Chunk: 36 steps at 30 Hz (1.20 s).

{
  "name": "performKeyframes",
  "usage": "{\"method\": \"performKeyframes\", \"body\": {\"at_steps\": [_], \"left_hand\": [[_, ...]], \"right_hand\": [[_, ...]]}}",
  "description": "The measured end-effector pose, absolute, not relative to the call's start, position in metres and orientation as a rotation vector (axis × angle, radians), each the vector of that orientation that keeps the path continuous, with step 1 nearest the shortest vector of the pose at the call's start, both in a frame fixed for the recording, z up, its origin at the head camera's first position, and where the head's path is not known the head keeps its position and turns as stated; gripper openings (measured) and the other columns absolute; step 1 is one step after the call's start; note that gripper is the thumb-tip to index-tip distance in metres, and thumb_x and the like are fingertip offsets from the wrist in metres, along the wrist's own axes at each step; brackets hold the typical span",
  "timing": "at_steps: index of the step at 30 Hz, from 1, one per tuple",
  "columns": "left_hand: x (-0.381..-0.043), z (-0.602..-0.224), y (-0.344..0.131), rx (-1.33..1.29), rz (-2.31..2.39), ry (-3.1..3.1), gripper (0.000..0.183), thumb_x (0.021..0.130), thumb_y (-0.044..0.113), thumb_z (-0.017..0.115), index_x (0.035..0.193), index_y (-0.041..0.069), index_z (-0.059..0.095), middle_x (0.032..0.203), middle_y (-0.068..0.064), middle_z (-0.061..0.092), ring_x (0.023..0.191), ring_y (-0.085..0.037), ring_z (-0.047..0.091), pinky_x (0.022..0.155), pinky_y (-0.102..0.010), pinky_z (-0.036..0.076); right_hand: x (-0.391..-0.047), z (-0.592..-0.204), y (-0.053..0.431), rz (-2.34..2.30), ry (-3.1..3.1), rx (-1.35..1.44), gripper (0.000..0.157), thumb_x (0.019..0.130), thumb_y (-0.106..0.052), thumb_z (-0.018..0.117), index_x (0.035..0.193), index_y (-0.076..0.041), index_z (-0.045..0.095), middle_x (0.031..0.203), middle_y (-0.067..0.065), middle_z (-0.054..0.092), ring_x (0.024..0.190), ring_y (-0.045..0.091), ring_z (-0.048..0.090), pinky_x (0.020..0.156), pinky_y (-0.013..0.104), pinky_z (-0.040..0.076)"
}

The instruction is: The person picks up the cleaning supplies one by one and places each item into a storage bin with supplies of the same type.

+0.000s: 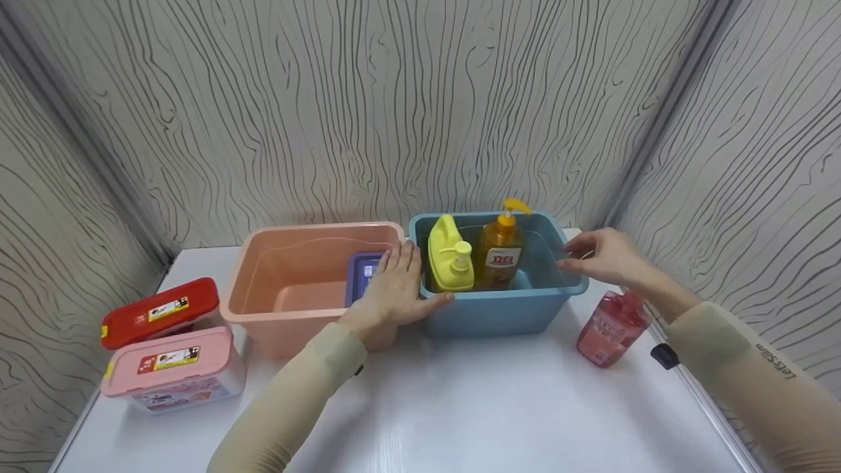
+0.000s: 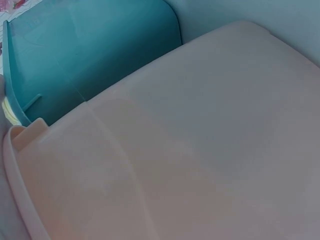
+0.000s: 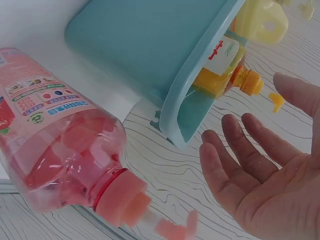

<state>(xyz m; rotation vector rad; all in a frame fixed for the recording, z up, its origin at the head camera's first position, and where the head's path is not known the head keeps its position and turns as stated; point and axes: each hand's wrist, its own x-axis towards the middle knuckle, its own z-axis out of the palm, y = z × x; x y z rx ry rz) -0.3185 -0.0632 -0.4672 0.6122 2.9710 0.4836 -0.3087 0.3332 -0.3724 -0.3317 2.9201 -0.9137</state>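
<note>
My left hand (image 1: 394,286) rests with straight fingers where the rims of the pink bin (image 1: 282,317) and the blue bin (image 1: 499,322) meet. Beside the blue bin's right rim is my right hand (image 1: 604,255), fingers relaxed and holding nothing; the right wrist view shows its palm. Inside the blue bin stand a yellow pump jug (image 1: 452,272) and an amber pump bottle (image 1: 502,257) with an orange pump. A purple-blue box (image 1: 361,276) lies in the pink bin, partly behind my left hand. The left wrist view shows only the bins' outer walls (image 2: 175,150) clearly.
A pink pump bottle (image 1: 611,332) stands right of the blue bin, below my right forearm, which hides its top. At the left are a red-lidded box (image 1: 161,312) and a pink-lidded box (image 1: 174,371). Wood-patterned walls (image 1: 394,112) enclose the white table (image 1: 460,407).
</note>
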Motion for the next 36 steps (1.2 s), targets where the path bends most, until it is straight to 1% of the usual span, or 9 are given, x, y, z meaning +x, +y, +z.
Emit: {"method": "performKeyframes", "body": {"at_steps": [3,5,10,12,14,19,20,27,36], "left_hand": [[-0.319,-0.467,-0.063,0.617,0.490,2.971,0.128,0.097,0.095,0.038,0.181,0.004,0.005,0.192,-0.016,-0.001,0.181,-0.033,0.001,0.148,-0.053,0.001],[-0.319,-0.468,-0.064,0.621,0.492,2.974,0.128,0.097,0.094,0.038,0.181,0.003,0.006,0.192,-0.017,0.001,0.181,-0.034,0.001,0.148,-0.054,0.002],[-0.318,-0.467,-0.064,0.624,0.493,2.976,0.127,0.096,0.094,0.039,0.180,0.003,0.007,0.192,-0.018,0.003,0.181,-0.034,0.001,0.148,-0.054,0.002],[-0.317,-0.467,-0.064,0.623,0.492,2.973,0.128,0.096,0.094,0.039,0.181,0.004,0.006,0.192,-0.017,0.002,0.181,-0.034,0.001,0.147,-0.054,0.001],[-0.317,-0.467,-0.064,0.623,0.490,2.973,0.128,0.096,0.094,0.038,0.181,0.005,0.005,0.192,-0.016,0.001,0.181,-0.033,0.000,0.147,-0.054,0.001],[-0.318,-0.468,-0.063,0.620,0.487,2.976,0.128,0.096,0.095,0.037,0.181,0.004,0.006,0.192,-0.016,0.001,0.181,-0.034,0.001,0.147,-0.054,0.002],[-0.318,-0.468,-0.063,0.618,0.490,2.975,0.128,0.096,0.095,0.037,0.181,0.004,0.006,0.192,-0.016,0.001,0.181,-0.034,0.001,0.147,-0.054,0.002],[-0.319,-0.468,-0.063,0.621,0.487,2.972,0.127,0.097,0.094,0.037,0.181,0.004,0.008,0.192,-0.017,0.002,0.181,-0.034,0.001,0.148,-0.054,0.003],[-0.318,-0.467,-0.064,0.633,0.491,2.966,0.127,0.098,0.093,0.038,0.180,0.002,0.007,0.192,-0.018,0.002,0.181,-0.035,0.001,0.148,-0.055,0.002]], "right_hand": [[-0.306,-0.374,0.337,-0.929,2.923,-0.325,0.052,0.102,-0.033,0.083,0.137,0.004,0.074,0.126,0.024,0.079,0.112,0.030,0.076,0.085,0.027,0.063],[-0.305,-0.375,0.339,-0.935,2.925,-0.311,0.052,0.102,-0.034,0.084,0.138,0.003,0.074,0.126,0.023,0.079,0.111,0.030,0.076,0.087,0.029,0.065],[-0.301,-0.378,0.347,-0.959,2.930,-0.286,0.058,0.102,-0.037,0.083,0.142,0.004,0.071,0.131,0.026,0.078,0.115,0.033,0.077,0.097,0.045,0.070],[-0.300,-0.378,0.351,-0.966,2.937,-0.287,0.059,0.103,-0.037,0.083,0.142,0.005,0.071,0.132,0.027,0.078,0.116,0.034,0.077,0.098,0.048,0.070],[-0.300,-0.377,0.353,-0.969,2.945,-0.283,0.058,0.103,-0.037,0.083,0.142,0.005,0.071,0.131,0.026,0.079,0.116,0.033,0.078,0.097,0.045,0.071],[-0.298,-0.375,0.360,-0.962,2.960,-0.261,0.057,0.103,-0.037,0.082,0.140,0.004,0.072,0.130,0.026,0.079,0.113,0.031,0.078,0.090,0.030,0.068],[-0.298,-0.375,0.361,-0.956,2.965,-0.256,0.057,0.103,-0.037,0.082,0.140,0.004,0.072,0.130,0.026,0.079,0.113,0.031,0.078,0.089,0.030,0.067],[-0.293,-0.374,0.372,-0.937,2.966,-0.192,0.058,0.104,-0.041,0.082,0.142,0.002,0.072,0.132,0.025,0.079,0.114,0.032,0.079,0.094,0.042,0.071],[-0.287,-0.375,0.384,-0.931,2.964,-0.142,0.056,0.105,-0.039,0.080,0.141,0.002,0.072,0.134,0.027,0.078,0.117,0.037,0.079,0.083,0.025,0.064]]}}
